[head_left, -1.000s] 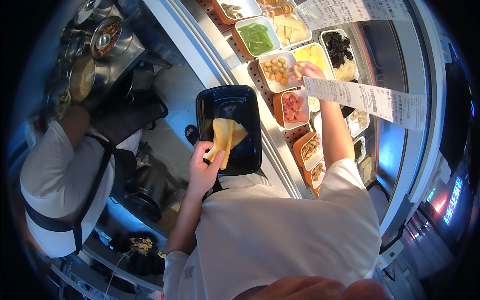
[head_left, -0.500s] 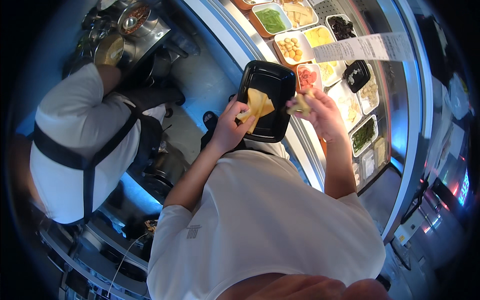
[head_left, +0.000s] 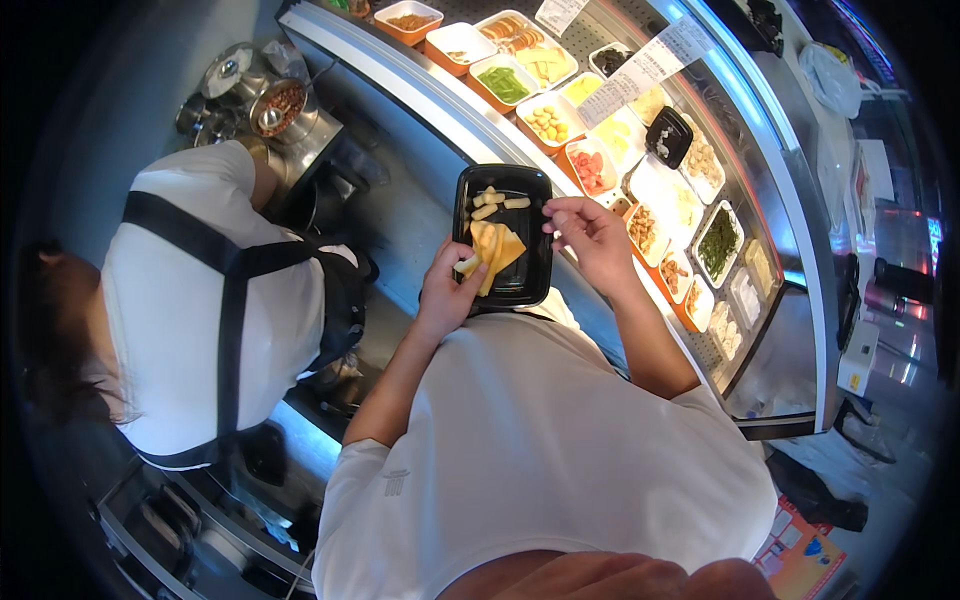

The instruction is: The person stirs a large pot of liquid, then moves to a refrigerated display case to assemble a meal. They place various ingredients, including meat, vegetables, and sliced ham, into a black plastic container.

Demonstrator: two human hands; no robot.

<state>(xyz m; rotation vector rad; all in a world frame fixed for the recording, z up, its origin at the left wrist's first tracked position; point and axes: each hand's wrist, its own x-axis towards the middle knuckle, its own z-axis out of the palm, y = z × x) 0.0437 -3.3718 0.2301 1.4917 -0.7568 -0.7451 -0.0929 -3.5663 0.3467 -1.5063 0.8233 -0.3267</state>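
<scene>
A black rectangular plastic tray (head_left: 532, 278) is held level in front of my body. My left hand (head_left: 447, 290) is shut on its left side, with the thumb over a folded yellow sheet of food (head_left: 497, 248) that looks like tofu skin. Several short pale-yellow pieces (head_left: 485, 212) lie near the tray's far end; their kind is unclear. Beside the right rim is my right hand (head_left: 592, 240), its fingers loosely curved and apart, nothing visible in them. Whether its fingertips touch the rim, I cannot tell.
A lit counter on the right holds food containers, including green leaves (head_left: 503, 85), yellow balls (head_left: 548, 123), red slices (head_left: 591, 168) and dark greens (head_left: 719, 243). A printed paper strip (head_left: 648, 72) hangs over them. At left, a person in white (head_left: 185, 300) bends near metal pots (head_left: 278, 108).
My right hand has let go of the yellowish pieces, and similar pieces now lie in the tray. The tray sits slightly lower and further left in view. My left hand still holds it.
</scene>
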